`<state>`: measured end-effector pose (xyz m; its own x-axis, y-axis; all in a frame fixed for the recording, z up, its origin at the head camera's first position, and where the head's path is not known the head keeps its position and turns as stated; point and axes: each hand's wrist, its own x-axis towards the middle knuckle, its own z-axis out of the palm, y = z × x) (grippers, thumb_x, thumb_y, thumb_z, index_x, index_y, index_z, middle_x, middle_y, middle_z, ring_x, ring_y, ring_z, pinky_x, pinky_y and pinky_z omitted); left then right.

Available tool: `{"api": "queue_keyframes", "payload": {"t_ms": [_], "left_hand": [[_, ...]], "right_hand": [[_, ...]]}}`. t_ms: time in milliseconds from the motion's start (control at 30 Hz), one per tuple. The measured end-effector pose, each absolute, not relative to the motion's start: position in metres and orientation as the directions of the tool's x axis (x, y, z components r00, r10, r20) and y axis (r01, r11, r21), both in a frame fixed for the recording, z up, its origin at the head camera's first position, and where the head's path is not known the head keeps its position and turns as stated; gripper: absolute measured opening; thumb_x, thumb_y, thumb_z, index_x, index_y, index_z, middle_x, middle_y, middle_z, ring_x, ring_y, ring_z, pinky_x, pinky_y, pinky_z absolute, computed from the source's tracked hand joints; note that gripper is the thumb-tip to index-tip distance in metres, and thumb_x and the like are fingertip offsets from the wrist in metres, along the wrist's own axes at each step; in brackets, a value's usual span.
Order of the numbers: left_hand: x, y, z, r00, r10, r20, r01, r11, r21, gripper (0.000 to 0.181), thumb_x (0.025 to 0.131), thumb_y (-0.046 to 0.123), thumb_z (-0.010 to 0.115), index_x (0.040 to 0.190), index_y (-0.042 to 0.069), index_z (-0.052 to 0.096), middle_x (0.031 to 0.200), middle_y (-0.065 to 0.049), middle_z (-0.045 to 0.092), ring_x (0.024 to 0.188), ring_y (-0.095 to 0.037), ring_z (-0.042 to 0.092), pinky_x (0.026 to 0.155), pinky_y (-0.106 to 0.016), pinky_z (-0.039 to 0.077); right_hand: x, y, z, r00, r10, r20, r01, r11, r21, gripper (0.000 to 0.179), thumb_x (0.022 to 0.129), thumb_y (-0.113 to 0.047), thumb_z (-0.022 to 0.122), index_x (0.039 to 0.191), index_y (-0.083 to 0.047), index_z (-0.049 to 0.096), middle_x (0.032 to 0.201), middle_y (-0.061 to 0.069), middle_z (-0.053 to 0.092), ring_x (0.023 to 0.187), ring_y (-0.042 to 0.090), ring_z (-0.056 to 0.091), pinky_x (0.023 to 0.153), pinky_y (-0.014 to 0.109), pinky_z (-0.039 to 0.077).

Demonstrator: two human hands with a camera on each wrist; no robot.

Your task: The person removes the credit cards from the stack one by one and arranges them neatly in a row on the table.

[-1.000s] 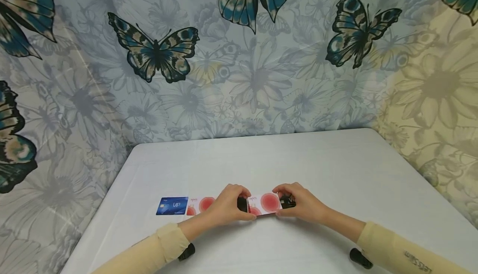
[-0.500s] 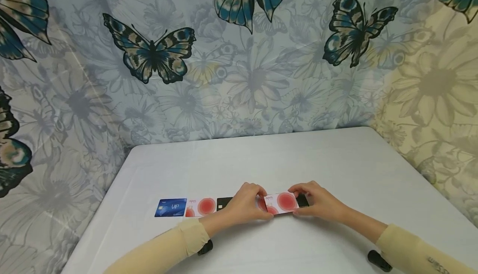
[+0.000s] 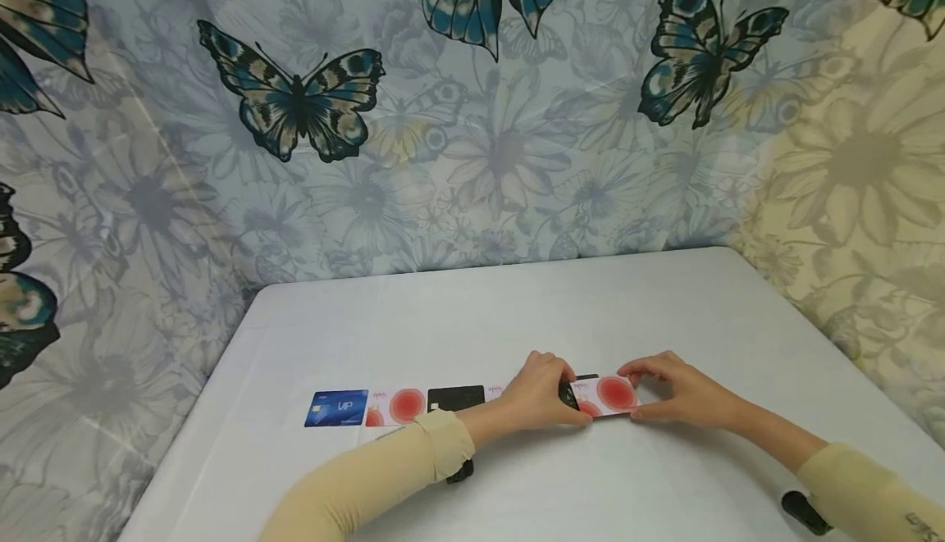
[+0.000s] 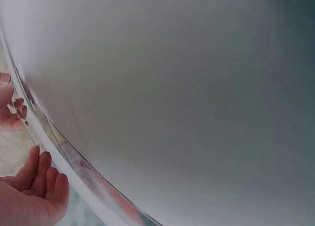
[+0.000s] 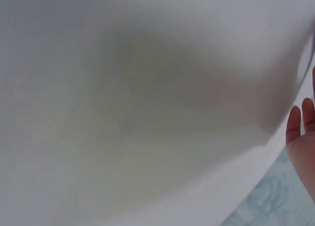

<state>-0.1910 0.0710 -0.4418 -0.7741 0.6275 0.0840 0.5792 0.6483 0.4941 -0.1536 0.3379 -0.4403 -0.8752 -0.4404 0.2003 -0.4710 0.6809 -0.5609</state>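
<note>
A pink-and-white card point(image 3: 614, 393) with a red circle is held low above the table between both hands in the head view. My left hand point(image 3: 537, 394) grips its left end, where part of a black card point(image 3: 568, 395) shows beside the fingers. My right hand point(image 3: 682, 392) holds the right end with thumb and fingertips at its corners. Leftward runs a row of flat cards: a blue VIP card point(image 3: 335, 408), a pink card point(image 3: 405, 406), a black card point(image 3: 455, 398) and another pink card point(image 3: 494, 393), partly covered by my left hand. A dark card edge point(image 3: 586, 376) shows behind the held card.
The white table point(image 3: 369, 329) ends at a fabric wall point(image 3: 472, 181) printed with butterflies and flowers. Dark wrist devices point(image 3: 805, 512) hang under both sleeves. The left wrist view shows mostly table, with hands point(image 4: 39, 186) at its left edge.
Both hands have moved right along the row with the pink card. More of the row is uncovered behind the left hand. A black card part seen by the right hand no longer shows there.
</note>
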Motion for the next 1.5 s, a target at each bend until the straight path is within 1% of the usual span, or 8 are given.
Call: {"api": "queue_keyframes", "payload": {"t_ms": [133, 233, 467, 667, 967, 1233, 1367, 1500], "left_hand": [[-0.189, 0.093, -0.438, -0.783, 0.618, 0.068, 0.58, 0.686, 0.438, 0.049, 0.071, 0.05, 0.082, 0.103, 0.018, 0.065, 0.097, 0.011, 0.055, 0.095, -0.006, 0.043, 0.074, -0.012, 0.039], [-0.19, 0.104, -0.437, -0.785, 0.615, 0.076, 0.585, 0.695, 0.418, 0.048, 0.071, 0.049, 0.082, 0.103, 0.017, 0.065, 0.097, 0.01, 0.056, 0.096, -0.007, 0.043, 0.074, -0.012, 0.038], [-0.192, 0.118, -0.44, -0.808, 0.586, 0.057, 0.55, 0.718, 0.427, 0.048, 0.072, 0.048, 0.082, 0.104, 0.017, 0.064, 0.098, 0.009, 0.056, 0.096, -0.008, 0.042, 0.074, -0.012, 0.037], [-0.191, 0.122, -0.44, -0.814, 0.58, 0.041, 0.541, 0.729, 0.419, 0.047, 0.073, 0.047, 0.082, 0.103, 0.016, 0.064, 0.095, 0.008, 0.055, 0.094, -0.008, 0.042, 0.072, -0.012, 0.037], [-0.188, 0.118, -0.44, -0.824, 0.566, 0.011, 0.518, 0.746, 0.418, 0.047, 0.075, 0.045, 0.081, 0.107, 0.016, 0.063, 0.1, 0.007, 0.053, 0.097, -0.008, 0.04, 0.073, -0.013, 0.037], [-0.188, 0.116, -0.439, -0.813, 0.582, 0.0, 0.527, 0.737, 0.423, 0.048, 0.077, 0.044, 0.08, 0.112, 0.016, 0.063, 0.104, 0.006, 0.051, 0.102, -0.009, 0.04, 0.078, -0.013, 0.038], [-0.187, 0.112, -0.439, -0.812, 0.583, -0.005, 0.513, 0.719, 0.469, 0.054, 0.077, 0.047, 0.079, 0.117, 0.015, 0.061, 0.109, 0.006, 0.052, 0.102, -0.008, 0.041, 0.077, -0.013, 0.039], [-0.184, 0.101, -0.441, -0.826, 0.564, 0.017, 0.477, 0.682, 0.554, 0.061, 0.078, 0.055, 0.074, 0.122, 0.015, 0.06, 0.116, 0.007, 0.053, 0.108, -0.007, 0.044, 0.084, -0.015, 0.043]], "right_hand": [[-0.154, 0.358, -0.44, -0.88, -0.435, 0.19, -0.464, 0.7, -0.544, 0.05, 0.076, -0.036, 0.084, 0.119, -0.02, 0.064, 0.099, -0.015, 0.059, 0.099, 0.011, 0.044, 0.082, 0.027, 0.042], [-0.156, 0.367, -0.44, -0.872, -0.443, 0.21, -0.482, 0.695, -0.534, 0.05, 0.076, -0.034, 0.084, 0.119, -0.019, 0.065, 0.099, -0.014, 0.06, 0.099, 0.011, 0.044, 0.081, 0.027, 0.041], [-0.159, 0.377, -0.439, -0.85, -0.476, 0.225, -0.516, 0.668, -0.537, 0.052, 0.075, -0.026, 0.086, 0.12, -0.014, 0.064, 0.1, -0.01, 0.06, 0.096, 0.013, 0.043, 0.077, 0.029, 0.042], [-0.163, 0.381, -0.441, -0.853, -0.478, 0.21, -0.51, 0.679, -0.527, 0.05, 0.075, -0.026, 0.085, 0.119, -0.015, 0.064, 0.101, -0.009, 0.059, 0.096, 0.012, 0.043, 0.077, 0.028, 0.042], [-0.164, 0.376, -0.44, -0.86, -0.476, 0.183, -0.489, 0.665, -0.565, 0.049, 0.077, -0.026, 0.084, 0.119, -0.012, 0.064, 0.1, -0.006, 0.057, 0.094, 0.012, 0.042, 0.077, 0.028, 0.04], [-0.166, 0.377, -0.439, -0.856, -0.485, 0.178, -0.494, 0.67, -0.554, 0.05, 0.077, -0.027, 0.084, 0.119, -0.011, 0.064, 0.101, -0.007, 0.058, 0.096, 0.011, 0.043, 0.08, 0.026, 0.038], [-0.165, 0.375, -0.442, -0.856, -0.473, 0.209, -0.504, 0.676, -0.537, 0.051, 0.075, -0.026, 0.085, 0.118, -0.01, 0.064, 0.101, -0.007, 0.059, 0.095, 0.011, 0.043, 0.078, 0.026, 0.039], [-0.16, 0.368, -0.445, -0.872, -0.429, 0.235, -0.485, 0.698, -0.526, 0.051, 0.075, -0.026, 0.086, 0.118, -0.009, 0.065, 0.104, -0.004, 0.061, 0.096, 0.011, 0.044, 0.078, 0.027, 0.041]]}}
